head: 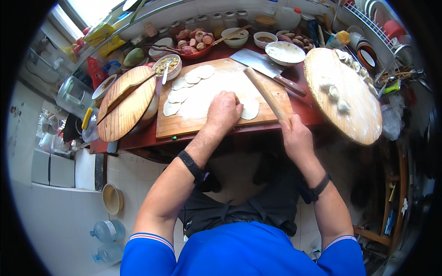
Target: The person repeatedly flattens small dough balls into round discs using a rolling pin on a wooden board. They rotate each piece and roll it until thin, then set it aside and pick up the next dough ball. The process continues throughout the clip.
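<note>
My left hand (225, 109) is curled low over the floured wooden board (279, 93), its thumb side at the left edge of a flat dough wrapper (250, 109); the fingertips are mostly hidden. A wooden rolling pin (266, 93) is gripped at its near end by my right hand (297, 136). The pin slants away over the board's right side, right of the wrapper. Several round wrappers (179, 94) lie partly overlapped on the board's left half. Across the far right corner rests a cleaver (259, 62) with a wooden handle.
Left of the board, a wooden lid (129, 103) covers a pot. A bowl of filling (169, 65) holds a spoon. At right, a round ribbed tray (359, 107) carries several dumplings (333, 92). Behind stand a floured bowl (285, 52) and a red basin (203, 52) of root vegetables.
</note>
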A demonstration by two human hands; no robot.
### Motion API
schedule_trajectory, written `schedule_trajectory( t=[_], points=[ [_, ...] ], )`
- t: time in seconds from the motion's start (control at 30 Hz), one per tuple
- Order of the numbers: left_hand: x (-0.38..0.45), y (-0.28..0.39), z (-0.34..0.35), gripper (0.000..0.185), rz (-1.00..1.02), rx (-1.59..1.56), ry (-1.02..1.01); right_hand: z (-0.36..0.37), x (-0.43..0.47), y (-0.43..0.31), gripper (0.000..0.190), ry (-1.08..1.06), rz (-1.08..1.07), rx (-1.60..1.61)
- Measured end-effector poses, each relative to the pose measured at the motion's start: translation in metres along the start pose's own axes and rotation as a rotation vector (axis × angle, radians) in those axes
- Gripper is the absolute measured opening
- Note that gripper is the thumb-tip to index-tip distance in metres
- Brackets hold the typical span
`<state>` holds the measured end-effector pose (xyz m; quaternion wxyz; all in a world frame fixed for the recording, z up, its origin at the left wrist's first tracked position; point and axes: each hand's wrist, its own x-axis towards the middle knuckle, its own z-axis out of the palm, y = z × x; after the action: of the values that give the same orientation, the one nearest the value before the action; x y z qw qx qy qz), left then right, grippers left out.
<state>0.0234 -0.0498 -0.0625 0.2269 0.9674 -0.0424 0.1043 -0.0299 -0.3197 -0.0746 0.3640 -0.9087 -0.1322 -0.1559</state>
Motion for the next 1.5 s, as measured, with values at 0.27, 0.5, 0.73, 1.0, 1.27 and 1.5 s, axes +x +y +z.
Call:
schedule_trajectory(
  t=[0.27, 0.5, 0.73, 1.0, 1.27, 1.5],
  points=[
    [0.0, 0.014, -0.009, 0.024, -0.162, -0.197, -0.11, -0.004, -0.01, 0.001, 0.028, -0.011, 0.038, 0.07],
    [0.001, 0.012, -0.008, 0.026, -0.095, -0.068, -0.094, 0.001, -0.01, 0.0, 0.028, -0.025, 0.052, 0.104],
    [0.011, -0.01, -0.019, 0.016, -0.174, -0.406, 0.067, -0.001, -0.014, 0.003, 0.028, -0.021, 0.074, 0.111],
    [0.041, -0.054, -0.048, 0.018, -0.113, -0.467, 0.184, 0.0, -0.015, 0.004, 0.029, -0.051, 0.058, 0.147],
    [0.061, -0.069, -0.083, 0.018, -0.127, -0.449, 0.224, -0.003, -0.012, 0.004, 0.027, -0.046, 0.065, 0.173],
    [0.03, -0.045, -0.049, 0.024, -0.09, -0.5, -0.081, -0.005, -0.009, 0.008, 0.025, -0.025, 0.075, 0.201]
  ],
)
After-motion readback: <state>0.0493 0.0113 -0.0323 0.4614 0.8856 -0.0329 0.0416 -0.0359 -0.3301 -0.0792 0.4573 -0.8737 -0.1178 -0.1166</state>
